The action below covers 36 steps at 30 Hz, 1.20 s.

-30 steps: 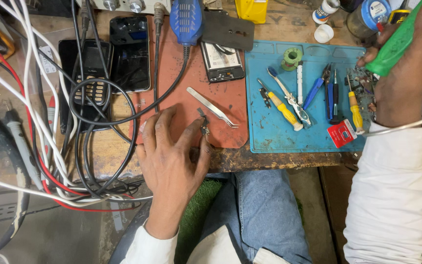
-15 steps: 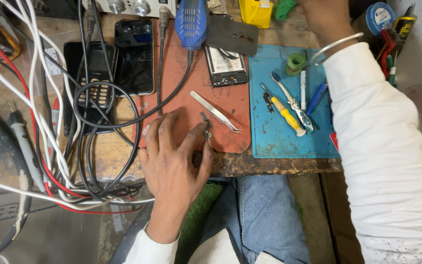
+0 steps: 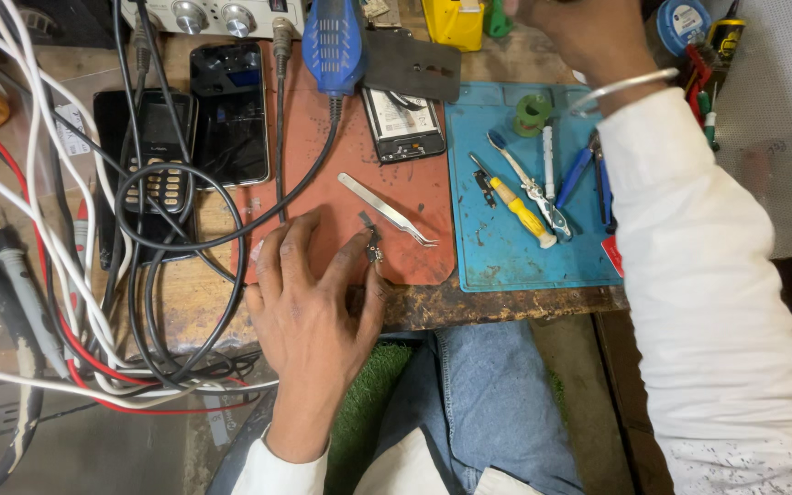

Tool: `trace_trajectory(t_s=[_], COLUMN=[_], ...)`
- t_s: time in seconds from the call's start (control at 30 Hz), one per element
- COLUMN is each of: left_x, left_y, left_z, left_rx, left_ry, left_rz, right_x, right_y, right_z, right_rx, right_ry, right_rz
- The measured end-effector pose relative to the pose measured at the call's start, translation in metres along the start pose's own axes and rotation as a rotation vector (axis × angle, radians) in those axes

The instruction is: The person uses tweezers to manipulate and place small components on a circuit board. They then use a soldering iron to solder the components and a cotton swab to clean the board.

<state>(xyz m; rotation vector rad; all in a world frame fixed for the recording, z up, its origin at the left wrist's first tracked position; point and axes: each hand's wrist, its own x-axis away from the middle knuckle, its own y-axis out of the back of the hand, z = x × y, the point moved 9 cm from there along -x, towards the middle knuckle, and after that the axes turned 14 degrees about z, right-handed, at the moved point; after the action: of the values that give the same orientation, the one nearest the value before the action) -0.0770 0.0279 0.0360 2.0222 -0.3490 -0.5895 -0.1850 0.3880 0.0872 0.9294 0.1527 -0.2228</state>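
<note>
- Where the worn wooden bench edge runs nearest the viewer, the left hand is laid flat on it, palm down, fingers spread across the rust-red rubber mat; nothing is gripped.
- A small dark flex part, thin and irregular, is pinned under the tip of that hand's thumb on the mat's near edge.
- Just beyond it, slim steel tweezers with fine pointed tips are laid slantwise on the mat, close to the part but not touching the hand.
- To the left, a tangle of black, white and red cables is looped over the scuffed wood.
- To the right, a stained blue silicone mat is spread beside the red one; a yellow-handled screwdriver, a brush-like tool and blue-handled tools are scattered on it, with a small green ring-shaped spool at its far end.
- Farther off, an opened phone body is set at the red mat's far edge, a black keypad phone and a glossy touchscreen phone lie to its left, and a ribbed blue tool handle is seen above.
- At the far edge, the right hand, in a white speckled sleeve with a thin metal bangle, is stretched past the mats; its fingers are cut off by the frame, so its grip cannot be told.
</note>
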Motion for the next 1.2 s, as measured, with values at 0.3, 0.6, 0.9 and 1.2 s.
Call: trace_trajectory(t_s=[0.3,0.6,0.9,1.2], left_x=[0.001,0.001,0.002,0.001], left_y=[0.001,0.003,0.003,0.001], left_z=[0.000,0.000,0.003,0.006], left_rx=[0.006,-0.020,-0.030,-0.058], left_ry=[0.003,-0.009,-0.016,-0.019], left_rz=[0.016,0.019,0.029,0.026], right_x=[0.162,0.176,0.185,0.204], right_y=[0.118,0.091,0.123,0.135], right_z=[-0.125,-0.104,-0.136,-0.107], right_rx=[0.517,1.008,0.646,0.451], right_ry=[-0.463,-0.299,-0.377,-0.293], right_rz=[-0.108,-0.141,0.008,-0.065])
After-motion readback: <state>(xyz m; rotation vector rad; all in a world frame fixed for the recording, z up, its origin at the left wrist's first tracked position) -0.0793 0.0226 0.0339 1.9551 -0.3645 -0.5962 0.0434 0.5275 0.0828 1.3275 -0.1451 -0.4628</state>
